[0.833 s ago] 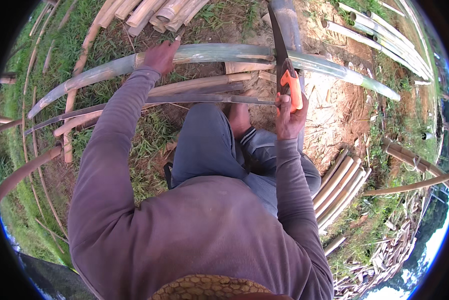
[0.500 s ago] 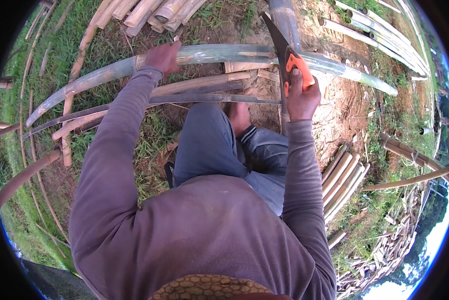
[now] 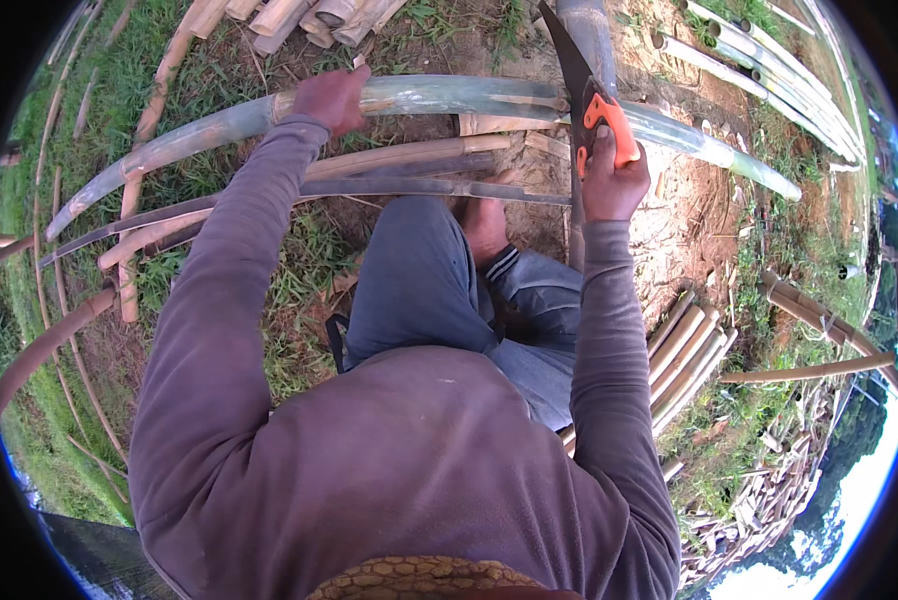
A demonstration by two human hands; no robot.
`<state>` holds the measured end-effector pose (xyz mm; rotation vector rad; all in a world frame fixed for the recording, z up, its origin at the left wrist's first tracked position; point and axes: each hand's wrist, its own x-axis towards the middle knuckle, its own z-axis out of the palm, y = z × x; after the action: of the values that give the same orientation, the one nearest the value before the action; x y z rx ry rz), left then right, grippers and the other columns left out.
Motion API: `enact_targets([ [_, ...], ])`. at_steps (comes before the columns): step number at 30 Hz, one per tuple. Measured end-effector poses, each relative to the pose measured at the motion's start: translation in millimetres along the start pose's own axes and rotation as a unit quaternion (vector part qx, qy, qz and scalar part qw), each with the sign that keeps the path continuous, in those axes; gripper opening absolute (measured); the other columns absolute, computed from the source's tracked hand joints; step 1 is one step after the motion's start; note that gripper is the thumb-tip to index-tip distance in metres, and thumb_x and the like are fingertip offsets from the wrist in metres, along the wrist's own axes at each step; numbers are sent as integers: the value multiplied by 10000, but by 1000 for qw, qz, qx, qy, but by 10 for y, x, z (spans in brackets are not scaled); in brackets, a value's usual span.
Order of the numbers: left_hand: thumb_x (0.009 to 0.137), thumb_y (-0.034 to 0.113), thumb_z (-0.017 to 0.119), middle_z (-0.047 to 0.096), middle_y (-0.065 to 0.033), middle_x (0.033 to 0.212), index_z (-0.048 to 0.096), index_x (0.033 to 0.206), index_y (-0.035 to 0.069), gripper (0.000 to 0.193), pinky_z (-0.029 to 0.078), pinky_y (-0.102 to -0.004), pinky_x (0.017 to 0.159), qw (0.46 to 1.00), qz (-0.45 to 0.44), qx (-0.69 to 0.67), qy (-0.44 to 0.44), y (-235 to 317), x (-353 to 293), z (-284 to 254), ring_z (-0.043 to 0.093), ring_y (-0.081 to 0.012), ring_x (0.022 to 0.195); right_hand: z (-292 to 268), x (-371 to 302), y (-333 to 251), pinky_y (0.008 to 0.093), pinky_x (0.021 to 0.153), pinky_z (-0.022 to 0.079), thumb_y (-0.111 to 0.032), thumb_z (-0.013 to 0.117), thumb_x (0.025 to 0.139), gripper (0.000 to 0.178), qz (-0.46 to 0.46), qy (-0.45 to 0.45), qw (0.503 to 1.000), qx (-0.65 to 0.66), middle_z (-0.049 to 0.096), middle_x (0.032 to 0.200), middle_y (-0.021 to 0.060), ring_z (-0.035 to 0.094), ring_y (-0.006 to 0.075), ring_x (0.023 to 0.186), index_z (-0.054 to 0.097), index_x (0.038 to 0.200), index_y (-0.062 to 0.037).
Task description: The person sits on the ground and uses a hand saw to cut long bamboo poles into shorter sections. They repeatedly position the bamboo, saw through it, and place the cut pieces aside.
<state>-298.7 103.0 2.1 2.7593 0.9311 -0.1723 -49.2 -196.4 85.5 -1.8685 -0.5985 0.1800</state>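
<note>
A long green bamboo pole lies crosswise in front of me, its ends reaching far left and right. My left hand is closed around it, left of the middle. In my right hand is a hand saw with an orange handle and a dark blade. The blade stands against the pole, pointing away from me, and crosses it right of the middle. Whether its teeth are cutting into the pole cannot be made out. Beneath the pole near the blade runs a thicker bamboo piece.
Thinner bamboo lengths lie between the pole and my bent knee. Cut bamboo pieces are piled at the far middle, with long poles at the far right. A short bundle lies by my right arm, and scraps beyond it.
My right hand and the saw appear slightly farther right and up in the picture. The left hand keeps its hold on the pole, and the whole view has shifted a little.
</note>
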Motion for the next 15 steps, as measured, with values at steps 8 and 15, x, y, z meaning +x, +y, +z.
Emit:
enact_targets([
  [8,766,301,899,754,-168,1010,585,1222,90,592,605,-537,873,1000,-15,9,-13,-80,-52,18,750,-401,986,-1040,-1774,-224,213,559,491,-171,680,1062,248,48,14,998,43,634,770,3,575,37,629,629,1206,23],
  [15,765,305,899,754,-173,1032,582,1241,93,610,607,-542,865,1000,-2,11,-14,-62,-6,112,750,-401,1002,-660,-1117,437,241,554,500,-157,648,1088,198,43,17,999,20,649,785,18,588,49,658,621,1177,18],
])
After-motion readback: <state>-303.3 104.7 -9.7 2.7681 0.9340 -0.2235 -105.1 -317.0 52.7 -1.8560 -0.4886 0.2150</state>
